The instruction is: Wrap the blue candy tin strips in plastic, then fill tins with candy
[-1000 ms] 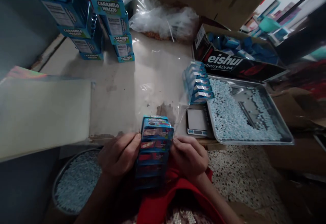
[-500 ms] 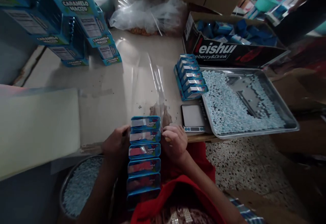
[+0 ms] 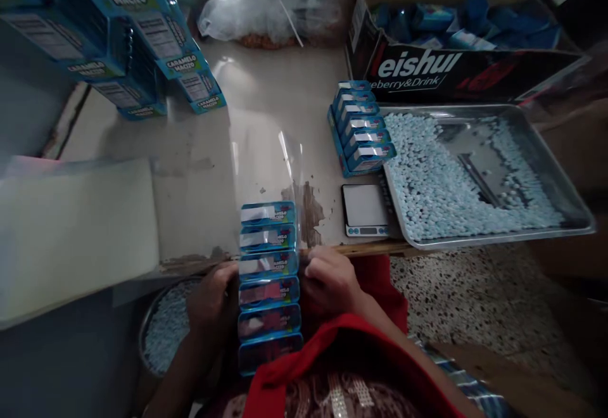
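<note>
A row of several blue candy boxes (image 3: 267, 238), lettered "Caramelo Macizo", runs from the table's front edge down toward my lap. Clear plastic bag film (image 3: 266, 164) covers the row's far end and stretches beyond it over the table. To the left of the boxes, my left hand (image 3: 213, 297) is closed at the film's edge, its fingertips partly hidden. My right hand (image 3: 334, 280) is closed on the right side, thumb and fingers pinching where the film's other edge comes down. The nearest box meets my red apron (image 3: 304, 358).
At right are a small scale (image 3: 365, 209), a metal tray (image 3: 494, 238) of pale blue candies, a filled display box (image 3: 363, 126) and a black carton (image 3: 475, 79). Stacked display boxes (image 3: 128, 44) stand back left. A pale sheet stack (image 3: 80, 234) lies left, above a candy-filled bowl (image 3: 171, 326).
My view has shifted slightly, with the tray and carton appearing larger. Both hands have come a little nearer my body, staying beside the row of boxes; the film lies flatter.
</note>
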Demonstrator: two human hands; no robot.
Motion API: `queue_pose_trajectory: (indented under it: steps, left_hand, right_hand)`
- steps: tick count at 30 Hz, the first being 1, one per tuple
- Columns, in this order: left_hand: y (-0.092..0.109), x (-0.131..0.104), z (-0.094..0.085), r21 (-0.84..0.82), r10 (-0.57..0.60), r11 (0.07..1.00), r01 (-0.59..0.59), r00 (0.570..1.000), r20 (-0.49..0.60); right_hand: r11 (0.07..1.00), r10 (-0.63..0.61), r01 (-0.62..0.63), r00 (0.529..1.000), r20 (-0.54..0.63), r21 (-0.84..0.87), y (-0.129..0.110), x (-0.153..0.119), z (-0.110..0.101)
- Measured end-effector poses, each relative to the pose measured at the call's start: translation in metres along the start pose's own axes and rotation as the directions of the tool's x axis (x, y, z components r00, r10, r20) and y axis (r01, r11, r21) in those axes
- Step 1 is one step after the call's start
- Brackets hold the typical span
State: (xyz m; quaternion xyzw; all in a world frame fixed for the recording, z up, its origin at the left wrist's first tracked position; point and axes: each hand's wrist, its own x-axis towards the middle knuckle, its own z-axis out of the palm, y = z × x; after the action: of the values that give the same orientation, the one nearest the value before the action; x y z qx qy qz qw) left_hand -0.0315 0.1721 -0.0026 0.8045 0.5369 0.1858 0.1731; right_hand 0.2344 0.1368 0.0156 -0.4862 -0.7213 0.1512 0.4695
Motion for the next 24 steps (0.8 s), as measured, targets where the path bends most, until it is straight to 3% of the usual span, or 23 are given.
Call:
queue_pose_trajectory:
  steps: [4,7,10,12,15,17,19,21,24]
  left_hand:
    - [0.008,-0.037,-0.006,-0.035,0.118,0.992,-0.119,0.992,-0.037]
    - [0.016,-0.071,-0.016,-0.203,0.156,0.969,-0.14,0.986,0.063]
    - [0.024,-0.102,-0.02,-0.44,0.065,0.897,0.027,0.979,0.193]
    - [0.031,-0.116,-0.015,-0.599,-0.11,0.771,0.216,0.972,0.209]
    - [0.042,-0.118,-0.005,-0.726,-0.305,0.555,0.407,0.911,0.278]
    - [0.051,-0.107,-0.002,-0.729,-0.356,0.526,0.437,0.892,0.278]
    - [0.062,-0.089,-0.003,-0.705,-0.411,0.548,0.45,0.879,0.242]
    - [0.073,-0.069,-0.005,-0.658,-0.445,0.588,0.47,0.868,0.222]
    - [0.081,-0.048,-0.004,-0.561,-0.4,0.707,0.43,0.898,0.184]
  right_hand:
    - [0.993,-0.117,0.113,0.98,0.159,0.037,-0.009,-0.028,-0.011]
    - [0.98,-0.127,0.08,0.958,0.259,0.184,-0.015,-0.057,-0.018]
    - [0.934,-0.041,-0.092,0.933,0.358,0.345,-0.022,-0.08,-0.023]
    - [0.887,0.102,-0.289,0.884,0.457,0.36,-0.029,-0.089,-0.026]
    - [0.778,0.319,-0.536,0.786,0.529,0.327,-0.043,-0.088,-0.03]
    - [0.705,0.441,-0.622,0.761,0.476,0.34,-0.051,-0.082,-0.033]
    - [0.719,0.455,-0.582,0.807,0.376,0.38,-0.054,-0.073,-0.033]
    - [0.804,0.362,-0.456,0.884,0.294,0.381,-0.05,-0.064,-0.029]
    - [0.908,0.265,-0.307,0.948,0.179,0.284,-0.038,-0.057,-0.014]
